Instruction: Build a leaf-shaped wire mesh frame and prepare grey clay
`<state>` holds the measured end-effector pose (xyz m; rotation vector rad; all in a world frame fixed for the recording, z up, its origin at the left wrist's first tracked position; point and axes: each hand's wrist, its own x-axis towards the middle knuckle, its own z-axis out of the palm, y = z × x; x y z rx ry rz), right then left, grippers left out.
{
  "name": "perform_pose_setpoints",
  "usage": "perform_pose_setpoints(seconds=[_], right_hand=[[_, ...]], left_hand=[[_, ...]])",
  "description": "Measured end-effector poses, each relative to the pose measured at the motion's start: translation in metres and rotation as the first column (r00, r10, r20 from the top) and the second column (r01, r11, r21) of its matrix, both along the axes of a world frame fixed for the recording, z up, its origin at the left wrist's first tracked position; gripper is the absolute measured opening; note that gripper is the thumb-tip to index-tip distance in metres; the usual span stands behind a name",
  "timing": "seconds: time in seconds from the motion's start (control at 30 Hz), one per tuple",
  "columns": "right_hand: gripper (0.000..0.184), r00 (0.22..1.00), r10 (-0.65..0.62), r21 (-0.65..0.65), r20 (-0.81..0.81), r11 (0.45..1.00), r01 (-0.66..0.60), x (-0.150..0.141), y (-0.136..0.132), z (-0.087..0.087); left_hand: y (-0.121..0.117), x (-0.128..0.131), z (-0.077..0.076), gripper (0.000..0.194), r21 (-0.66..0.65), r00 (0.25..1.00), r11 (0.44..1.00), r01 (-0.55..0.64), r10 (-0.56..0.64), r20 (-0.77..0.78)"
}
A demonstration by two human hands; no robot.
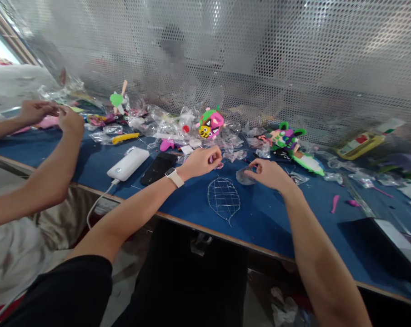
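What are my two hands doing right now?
Left hand: fingers pinched shut on a small pink piece.
Right hand: fingers curled on a clear plastic bag, beside the wire leaf frame.

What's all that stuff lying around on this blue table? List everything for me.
wire leaf frame: one, silver, table front, between the hands
power bank: one, white, cabled, left of phone
phone: one, black, face up
clay figure: one, pink and green, centre back
clay creature: one, purple and green, right back
plastic wrappers: many, clear, along the back
table: one, blue
co-worker's hands: two, far left
left hand: pinching something small and pink
right hand: on a clear wrapper
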<state>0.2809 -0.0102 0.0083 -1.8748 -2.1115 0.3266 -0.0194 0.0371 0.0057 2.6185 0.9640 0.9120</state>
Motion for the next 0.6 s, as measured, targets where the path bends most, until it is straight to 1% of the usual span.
perform_pose_setpoints(seconds=[0.03,0.1,0.2,0.27,0.33,0.4,0.5,0.57,0.6], right_hand=[[0.038,1.0,-0.016,0.006,-0.004,1.0,0.016,0.0,0.002,-0.004],[0.036,0.999,-0.032,0.025,-0.032,0.999,0.033,0.0,0.005,-0.01],[0.029,0.997,-0.006,0.021,-0.079,1.0,0.008,0.0,0.01,-0.017],[0.028,0.996,0.008,0.05,-0.091,0.999,-0.003,0.002,0.011,-0.019],[0.029,0.994,-0.005,0.119,-0.107,0.993,0.018,0.003,0.011,-0.018],[0.033,0.99,-0.04,0.186,-0.135,0.98,0.065,0.002,0.009,-0.014],[0.036,0.983,-0.071,0.232,-0.167,0.967,0.109,-0.006,0.002,-0.004],[0.038,0.985,-0.028,0.22,-0.171,0.973,0.066,-0.011,-0.004,0.005],[0.04,0.985,0.019,0.196,-0.171,0.981,0.015,-0.013,-0.007,0.01]], left_hand=[[-0.001,0.0,0.0,0.013,0.028,0.997,0.998,0.049,-0.048,-0.055],[-0.002,0.001,0.0,0.017,0.045,0.973,0.984,0.172,-0.163,-0.163],[-0.001,0.004,-0.002,0.022,-0.014,0.92,0.946,0.324,-0.318,-0.228],[0.001,0.005,-0.004,0.021,-0.071,0.891,0.921,0.383,-0.389,-0.235],[0.004,0.005,-0.005,0.021,-0.133,0.882,0.91,0.392,-0.413,-0.227],[0.006,0.004,-0.005,0.024,-0.199,0.879,0.902,0.382,-0.422,-0.224],[0.008,0.003,-0.003,0.022,-0.253,0.87,0.9,0.356,-0.418,-0.263],[0.007,0.001,-0.002,0.02,-0.244,0.868,0.913,0.326,-0.391,-0.306],[0.007,0.0,-0.001,0.021,-0.235,0.869,0.921,0.309,-0.374,-0.323]])
